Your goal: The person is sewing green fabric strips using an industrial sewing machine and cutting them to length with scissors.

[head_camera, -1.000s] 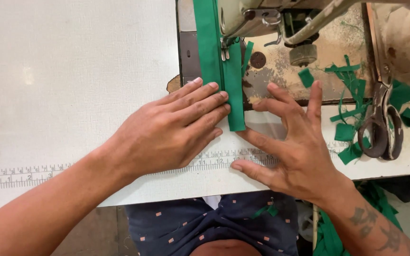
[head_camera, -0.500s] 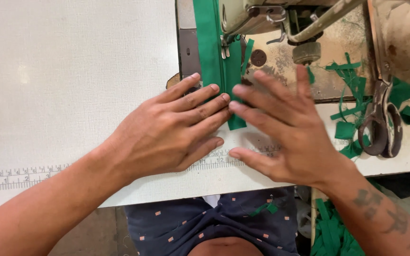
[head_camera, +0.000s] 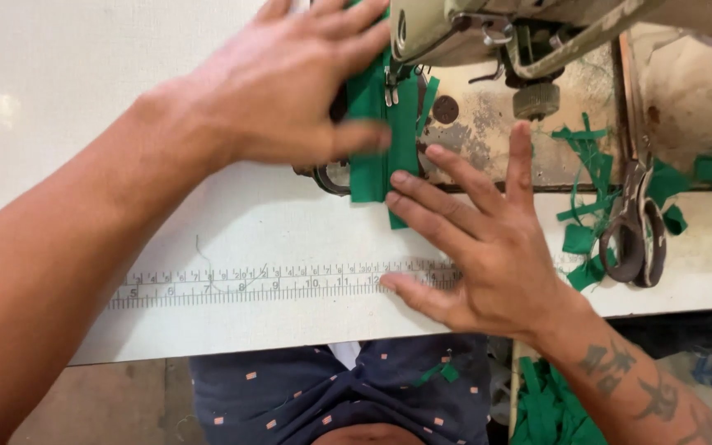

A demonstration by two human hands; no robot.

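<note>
A green fabric strip lies under the presser foot of a sewing machine. My left hand presses flat on the strip's left side, close to the needle. My right hand rests on the white table with fingers spread, its fingertips touching the strip's lower right end. Neither hand grips anything; both lie flat on the cloth.
Scissors lie at the right among green fabric scraps. A ruler scale is printed along the white table's front edge. More green scraps lie below the table at the right.
My left hand has slid forward along the strip toward the needle. The strip has fed further into the machine. My right hand stayed near the strip's lower end.
</note>
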